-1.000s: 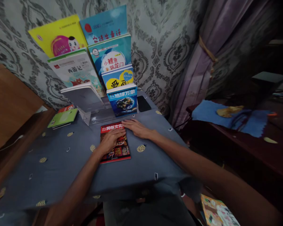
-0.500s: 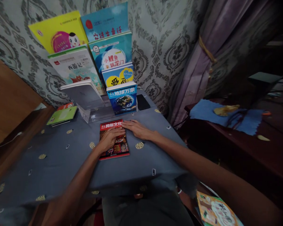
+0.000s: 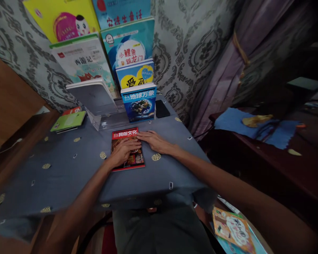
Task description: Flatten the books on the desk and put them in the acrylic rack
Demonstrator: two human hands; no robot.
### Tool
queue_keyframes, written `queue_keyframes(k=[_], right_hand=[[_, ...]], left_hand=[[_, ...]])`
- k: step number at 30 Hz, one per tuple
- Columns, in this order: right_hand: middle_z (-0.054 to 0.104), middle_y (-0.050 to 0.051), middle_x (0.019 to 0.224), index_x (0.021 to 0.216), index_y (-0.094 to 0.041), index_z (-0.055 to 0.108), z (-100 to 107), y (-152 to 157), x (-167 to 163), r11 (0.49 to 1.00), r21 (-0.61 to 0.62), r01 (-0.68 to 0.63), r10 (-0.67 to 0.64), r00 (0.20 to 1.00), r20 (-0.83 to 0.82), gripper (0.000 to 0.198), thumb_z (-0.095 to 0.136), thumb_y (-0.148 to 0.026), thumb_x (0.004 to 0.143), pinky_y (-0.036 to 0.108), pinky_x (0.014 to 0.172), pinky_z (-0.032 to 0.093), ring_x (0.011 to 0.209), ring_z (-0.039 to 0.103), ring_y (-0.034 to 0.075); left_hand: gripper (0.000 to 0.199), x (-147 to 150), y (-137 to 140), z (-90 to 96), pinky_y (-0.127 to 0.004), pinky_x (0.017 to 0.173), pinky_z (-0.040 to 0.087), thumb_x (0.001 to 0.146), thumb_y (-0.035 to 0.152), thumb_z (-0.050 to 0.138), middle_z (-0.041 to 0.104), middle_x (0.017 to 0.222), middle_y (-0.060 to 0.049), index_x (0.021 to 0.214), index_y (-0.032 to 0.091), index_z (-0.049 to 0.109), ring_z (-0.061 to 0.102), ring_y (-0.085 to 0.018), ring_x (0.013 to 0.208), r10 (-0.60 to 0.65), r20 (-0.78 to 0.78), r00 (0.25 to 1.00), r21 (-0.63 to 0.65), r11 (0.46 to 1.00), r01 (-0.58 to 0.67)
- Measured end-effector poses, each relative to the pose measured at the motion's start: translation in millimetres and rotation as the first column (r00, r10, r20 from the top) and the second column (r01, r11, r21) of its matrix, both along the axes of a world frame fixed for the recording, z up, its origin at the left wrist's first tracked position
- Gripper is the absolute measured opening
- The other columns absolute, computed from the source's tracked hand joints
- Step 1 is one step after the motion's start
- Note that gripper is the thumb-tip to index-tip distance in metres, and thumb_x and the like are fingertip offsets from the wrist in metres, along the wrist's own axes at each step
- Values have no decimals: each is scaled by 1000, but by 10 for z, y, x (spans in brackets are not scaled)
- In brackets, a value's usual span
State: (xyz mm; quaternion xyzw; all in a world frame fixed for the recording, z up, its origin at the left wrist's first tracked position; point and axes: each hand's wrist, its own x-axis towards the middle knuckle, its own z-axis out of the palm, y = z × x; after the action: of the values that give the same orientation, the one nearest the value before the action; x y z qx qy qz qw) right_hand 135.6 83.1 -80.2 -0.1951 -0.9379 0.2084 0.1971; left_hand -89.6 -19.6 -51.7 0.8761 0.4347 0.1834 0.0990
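Note:
A red book [image 3: 135, 161] with a dark picture cover lies flat on the cloth-covered table. My left hand [image 3: 123, 152] rests on the middle of its cover, palm down, with the fingers laid out flat to the right. At the book's upper right edge is my right hand [image 3: 154, 141], its fingers stretched toward the left and their tips touching the cover. Neither hand grips anything. Part of the cover picture is hidden under my left hand. Just beyond the red book, a blue book with a globe [image 3: 140, 105] stands in the lowest row of a clear display rack [image 3: 112, 121].
Several children's books, among them a yellow book [image 3: 69, 23] and a white book [image 3: 84, 60], stand tiered in the rack. A green book [image 3: 69, 121] lies at its left, a black phone [image 3: 162, 108] at its right. An orange book [image 3: 233, 227] sits low on the right.
The view has tilted down a little, so the rack and books sit higher in the picture. My left hand has shifted slightly up the red cover; my right hand stays at its edge.

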Motion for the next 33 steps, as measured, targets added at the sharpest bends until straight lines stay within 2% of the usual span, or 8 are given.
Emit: queue_keyframes(k=[5,11,14,19,22,25,29,33], right_hand=[[53,7,152,144,-26,55,-10,-75,-13,1000,12,6,-6,1000,1,76,44,5,76,52,118,30,144,44,23],[52,8,153,145,-26,53,10,-170,15,999,24,-40,40,999,-4,78,43,6,75,51,117,32,144,45,21],[51,6,154,144,-28,54,33,-173,12,999,12,-31,31,1000,-3,77,42,5,77,51,118,31,144,44,21],[51,9,154,144,-24,54,21,-226,18,1000,22,-8,8,1000,11,72,44,3,79,51,118,31,146,42,24],[48,10,156,148,-23,50,-15,-303,72,997,18,-72,72,997,2,75,47,0,77,52,119,29,146,41,24],[44,10,159,153,-24,41,-46,-357,132,994,15,-108,108,994,14,84,49,0,73,53,120,25,147,39,24],[43,10,159,155,-24,38,-52,-370,148,995,39,-92,90,995,43,89,50,1,71,55,120,25,149,36,24],[44,11,158,152,-21,43,-27,-441,156,994,67,-87,84,995,51,78,48,1,77,54,118,28,149,35,23]], left_hand=[[56,63,-113,17,-52,117,34,85,2,43,65,138,-7,130,25,66,54,-21,136,43,-79,996,47,998,-39],[50,26,-158,35,-46,116,38,92,6,39,68,135,-6,127,24,68,57,-19,133,14,-20,1000,-7,1000,-14],[47,2,-188,35,-48,118,34,94,9,39,67,136,-5,127,26,68,55,-19,135,-23,-24,999,-19,1000,23],[53,69,-318,54,-51,120,29,90,4,45,61,143,-7,136,25,61,48,-21,142,11,-118,993,18,1000,-8],[53,85,-392,79,-50,120,30,91,4,43,59,146,-8,138,24,59,46,-20,143,35,-107,994,-19,999,-37],[55,67,-455,122,-49,123,26,92,3,39,57,148,-5,138,26,59,44,-17,144,-25,-98,995,-93,996,16],[64,99,-552,175,-50,124,22,87,-1,40,52,153,-3,143,27,53,39,-18,147,-35,-209,977,-96,995,15],[65,198,-674,167,-49,122,24,87,0,43,49,155,-6,146,24,48,36,-21,149,33,-302,953,-31,999,-44]])
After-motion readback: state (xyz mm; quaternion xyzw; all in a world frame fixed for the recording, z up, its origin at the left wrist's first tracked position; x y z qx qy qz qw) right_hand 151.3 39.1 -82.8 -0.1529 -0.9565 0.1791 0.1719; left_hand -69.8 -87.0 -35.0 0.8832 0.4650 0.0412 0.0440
